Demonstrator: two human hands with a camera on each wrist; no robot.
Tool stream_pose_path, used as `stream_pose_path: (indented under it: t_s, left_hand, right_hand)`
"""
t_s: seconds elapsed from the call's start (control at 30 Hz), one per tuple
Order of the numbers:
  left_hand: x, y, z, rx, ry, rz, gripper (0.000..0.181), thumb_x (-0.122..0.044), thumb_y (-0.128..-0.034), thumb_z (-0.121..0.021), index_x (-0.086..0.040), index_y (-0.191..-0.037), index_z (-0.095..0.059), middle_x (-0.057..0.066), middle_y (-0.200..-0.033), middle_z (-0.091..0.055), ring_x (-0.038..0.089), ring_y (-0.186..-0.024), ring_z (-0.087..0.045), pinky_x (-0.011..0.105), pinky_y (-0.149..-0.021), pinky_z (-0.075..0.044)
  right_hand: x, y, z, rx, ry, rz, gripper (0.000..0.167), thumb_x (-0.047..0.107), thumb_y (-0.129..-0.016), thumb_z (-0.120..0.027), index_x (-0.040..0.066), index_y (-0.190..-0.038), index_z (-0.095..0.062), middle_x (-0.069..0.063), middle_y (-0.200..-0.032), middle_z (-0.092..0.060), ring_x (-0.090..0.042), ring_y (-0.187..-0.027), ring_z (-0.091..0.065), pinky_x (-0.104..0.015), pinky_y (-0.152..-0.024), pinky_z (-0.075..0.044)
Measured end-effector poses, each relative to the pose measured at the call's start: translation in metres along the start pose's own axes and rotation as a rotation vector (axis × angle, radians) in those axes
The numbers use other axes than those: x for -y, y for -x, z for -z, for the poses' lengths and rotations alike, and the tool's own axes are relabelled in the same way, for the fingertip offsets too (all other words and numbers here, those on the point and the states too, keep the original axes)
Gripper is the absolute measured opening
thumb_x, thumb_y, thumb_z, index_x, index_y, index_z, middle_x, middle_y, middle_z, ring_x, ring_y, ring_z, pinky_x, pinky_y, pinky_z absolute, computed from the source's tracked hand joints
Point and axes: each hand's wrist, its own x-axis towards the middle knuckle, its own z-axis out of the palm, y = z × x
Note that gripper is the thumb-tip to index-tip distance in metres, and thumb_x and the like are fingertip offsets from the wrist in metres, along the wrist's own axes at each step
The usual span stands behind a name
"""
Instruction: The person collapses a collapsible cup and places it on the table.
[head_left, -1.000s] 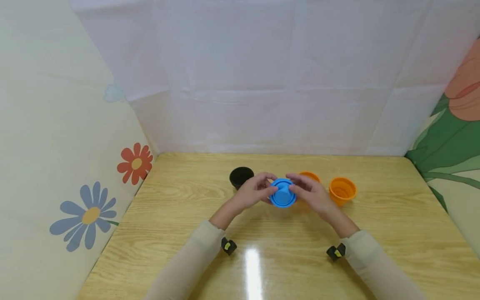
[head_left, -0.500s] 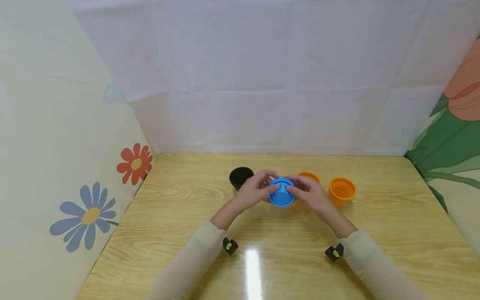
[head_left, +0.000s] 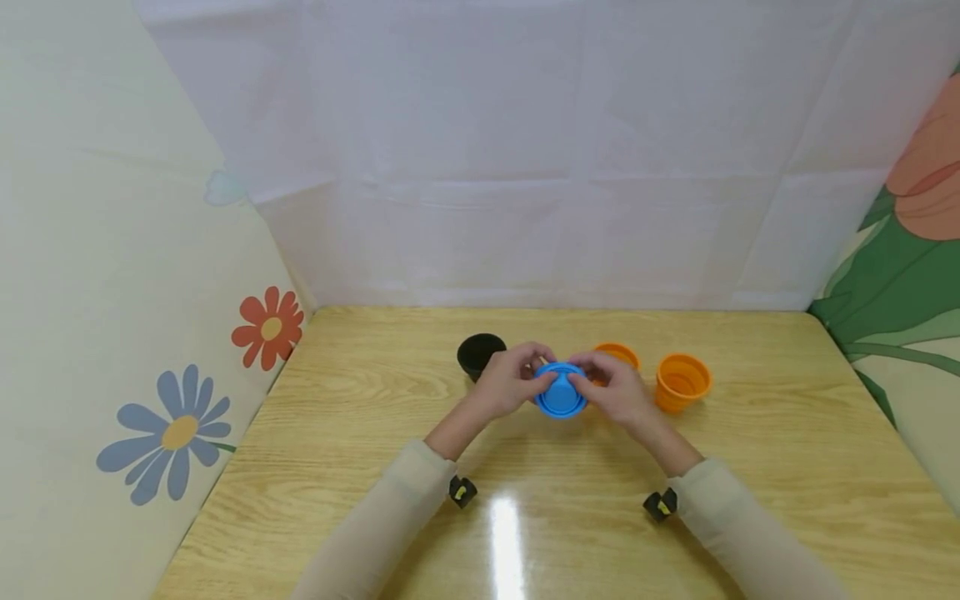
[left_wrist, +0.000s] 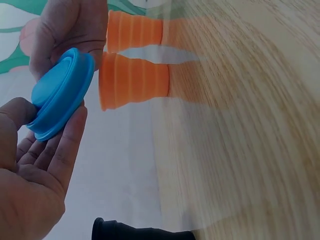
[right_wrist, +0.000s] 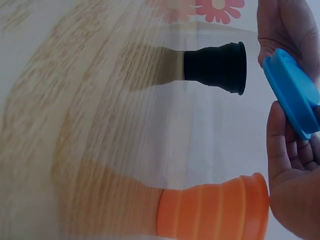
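Note:
A blue collapsible cup, folded down to a flat ringed disc, is held up above the table between both hands. My left hand pinches its left edge, thumb on the face toward me and fingers behind. On the opposite edge, my right hand grips it the same way, both thumbs close together near the upper middle. The left wrist view shows the blue cup tilted, with stepped rings around a raised centre. Seen from the right wrist, the cup is nearly edge-on, some fingers lying under it.
Behind my left hand stands a black collapsible cup, upright and extended. Two extended orange cups stand at the right: one partly hidden behind my right hand, the other farther right. The wooden table ends at a white cloth.
Both hands have drifted slightly left with the blue cup. The thumbs stay pressed on its face, and its centre looks a little flatter. The black and orange cups have not moved.

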Motion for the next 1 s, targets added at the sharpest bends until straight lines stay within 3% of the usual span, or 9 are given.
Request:
stream_pose_path:
  t_s: [0.1,0.2,0.43,0.6,0.77,1.0]
  left_hand:
    - [0.000,0.000,-0.002,-0.031,-0.020,-0.029,0.020,-0.015,-0.0975,-0.068,-0.005,-0.115,-0.066,0.006,-0.087,-0.068,0.012,-0.071,-0.068,0.026,-0.059,-0.058]
    - [0.001,0.001,-0.002,-0.040,0.002,-0.039,0.022,-0.017,-0.0993,-0.067,-0.005,-0.117,-0.065,0.006,-0.089,-0.067,0.012,-0.073,-0.068,0.034,-0.064,-0.061]
    - [0.002,0.002,0.001,0.056,0.158,-0.010,0.030,-0.023,-0.1043,-0.058,-0.007,-0.129,-0.060,0.011,-0.102,-0.068,0.019,-0.088,-0.069,0.051,-0.078,-0.062]
    - [0.005,0.003,0.007,0.073,0.135,-0.013,0.033,-0.023,-0.1039,-0.059,-0.008,-0.133,-0.060,0.010,-0.108,-0.068,0.022,-0.094,-0.067,0.050,-0.079,-0.062]
    - [0.012,0.003,0.009,0.047,0.115,-0.004,0.033,-0.022,-0.1030,-0.061,-0.007,-0.132,-0.062,0.009,-0.112,-0.069,0.021,-0.100,-0.065,0.041,-0.080,-0.062]
    - [0.011,0.004,0.011,-0.022,0.078,-0.086,0.030,-0.019,-0.1015,-0.064,-0.005,-0.128,-0.062,0.009,-0.115,-0.070,0.022,-0.104,-0.063,0.032,-0.084,-0.057]
  right_hand:
    - [0.001,-0.001,-0.001,-0.034,0.036,0.016,0.023,0.010,-0.098,-0.068,-0.001,-0.118,-0.069,-0.015,-0.104,-0.070,-0.019,-0.090,-0.063,-0.022,-0.079,-0.055]
    - [0.004,-0.002,-0.001,-0.062,0.062,0.023,0.023,0.010,-0.097,-0.069,0.000,-0.118,-0.069,-0.015,-0.104,-0.070,-0.022,-0.091,-0.063,-0.024,-0.080,-0.056]
    - [0.003,-0.001,0.002,-0.090,0.084,0.004,0.027,0.016,-0.099,-0.068,0.003,-0.123,-0.070,-0.014,-0.113,-0.071,-0.026,-0.100,-0.066,-0.037,-0.089,-0.059]
    - [-0.002,0.001,0.007,-0.016,-0.065,-0.050,0.035,0.020,-0.102,-0.062,0.001,-0.131,-0.064,-0.018,-0.119,-0.067,-0.020,-0.095,-0.067,-0.031,-0.081,-0.061]
    - [-0.004,0.003,0.013,0.026,-0.245,-0.098,0.037,0.020,-0.104,-0.059,-0.006,-0.131,-0.060,-0.011,-0.115,-0.066,-0.015,-0.091,-0.069,-0.043,-0.083,-0.062]
    - [-0.001,0.003,0.017,0.051,-0.299,-0.179,0.041,0.024,-0.106,-0.055,-0.010,-0.129,-0.057,-0.007,-0.103,-0.069,-0.022,-0.092,-0.069,-0.040,-0.081,-0.062]
